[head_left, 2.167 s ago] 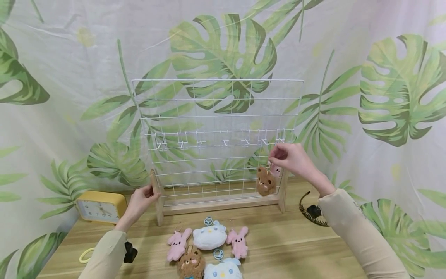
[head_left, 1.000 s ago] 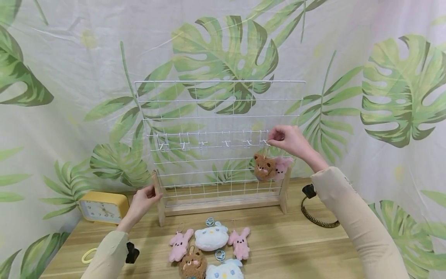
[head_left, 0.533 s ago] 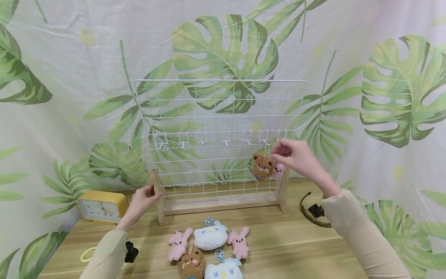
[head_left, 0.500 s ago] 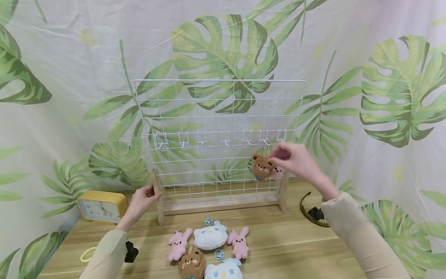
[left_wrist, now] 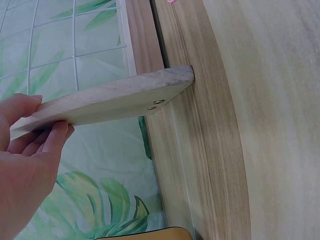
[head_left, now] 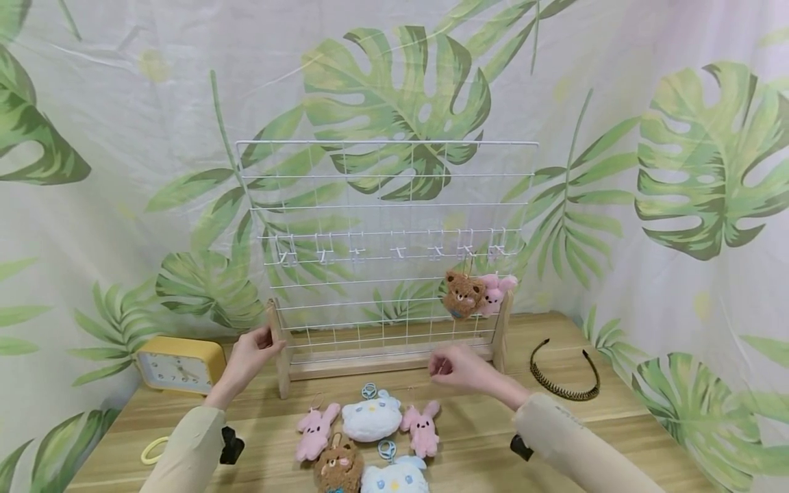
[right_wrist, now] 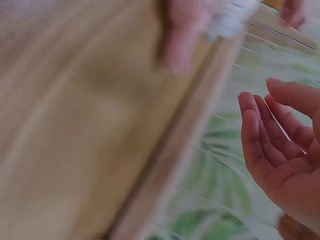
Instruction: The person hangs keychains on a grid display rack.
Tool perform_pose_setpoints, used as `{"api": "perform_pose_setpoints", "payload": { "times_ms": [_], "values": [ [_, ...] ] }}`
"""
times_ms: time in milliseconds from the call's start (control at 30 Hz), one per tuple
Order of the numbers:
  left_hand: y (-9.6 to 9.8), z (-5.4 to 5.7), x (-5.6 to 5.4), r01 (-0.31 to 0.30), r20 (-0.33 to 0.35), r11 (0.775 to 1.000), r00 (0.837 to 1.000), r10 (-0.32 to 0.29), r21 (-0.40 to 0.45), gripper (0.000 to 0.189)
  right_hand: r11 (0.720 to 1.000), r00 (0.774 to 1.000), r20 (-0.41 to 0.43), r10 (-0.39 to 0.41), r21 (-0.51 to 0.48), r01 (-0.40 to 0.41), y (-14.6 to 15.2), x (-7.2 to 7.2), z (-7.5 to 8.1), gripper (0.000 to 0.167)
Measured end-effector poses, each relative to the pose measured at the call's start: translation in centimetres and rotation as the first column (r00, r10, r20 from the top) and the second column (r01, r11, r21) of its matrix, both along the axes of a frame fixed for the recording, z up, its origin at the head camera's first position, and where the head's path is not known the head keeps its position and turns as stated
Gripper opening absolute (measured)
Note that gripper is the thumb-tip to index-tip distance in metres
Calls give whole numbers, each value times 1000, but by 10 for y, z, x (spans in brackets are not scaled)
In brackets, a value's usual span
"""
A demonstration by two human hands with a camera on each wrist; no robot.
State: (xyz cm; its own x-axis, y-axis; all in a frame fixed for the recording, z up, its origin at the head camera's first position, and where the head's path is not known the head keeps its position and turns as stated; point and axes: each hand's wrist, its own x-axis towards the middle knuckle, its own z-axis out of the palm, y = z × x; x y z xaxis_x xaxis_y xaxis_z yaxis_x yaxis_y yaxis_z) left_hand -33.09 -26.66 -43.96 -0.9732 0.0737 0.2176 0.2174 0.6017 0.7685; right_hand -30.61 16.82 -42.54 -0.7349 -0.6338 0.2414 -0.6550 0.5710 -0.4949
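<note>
My left hand (head_left: 254, 352) pinches the left wooden leg (left_wrist: 120, 95) of a white wire grid rack (head_left: 394, 142) between thumb and fingers. In the head view my right hand (head_left: 459, 370) is by the rack's base rail, just above a pink bunny plush charm (head_left: 422, 433). Its fingers are loosely bent with nothing between them, as the right wrist view shows. A brown bear plush charm (head_left: 462, 296) hangs from a hook (head_left: 465, 251) at the rack's right, beside another pink bunny charm (head_left: 493, 296).
Before the rack lie a pink bunny charm (head_left: 316, 434), a brown bear charm (head_left: 339, 467) and two white plush charms (head_left: 372, 421) with blue rings. A yellow clock (head_left: 181, 366) and yellow ring (head_left: 152, 450) are left; a dark headband (head_left: 564, 390) lies right. Several hooks line the grid.
My right hand hung the bear charm on the hook beside the pink bunny, let go, and came down and left toward the charms on the table. My left hand stays on the leg.
</note>
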Motion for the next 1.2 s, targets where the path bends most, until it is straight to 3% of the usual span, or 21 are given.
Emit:
{"api": "perform_pose_setpoints", "payload": {
  "times_ms": [167, 367, 967, 1200],
  "values": [
    [0, -1, 0, -4, -1, 1000, 1000, 4, 3, 46, 999, 998, 65, 21, 40, -23, -17, -17, -33, 6],
    [-1, -3, -3, 5, -4, 1000, 1000, -5, 14, 47, 994, 995, 95, -16, 111, 6, -33, -31, -50, 8],
    [1, -1, -2, 2, -14, 1000, 1000, -2, -1, 53, 975, 995, 29, -99, 200, 92, -50, -34, -54, 8],
    [-1, -1, -1, -4, 1, 1000, 1000, 4, -11, 54, 975, 998, 11, -62, 216, 58, -51, -33, -52, 15]
  ]
}}
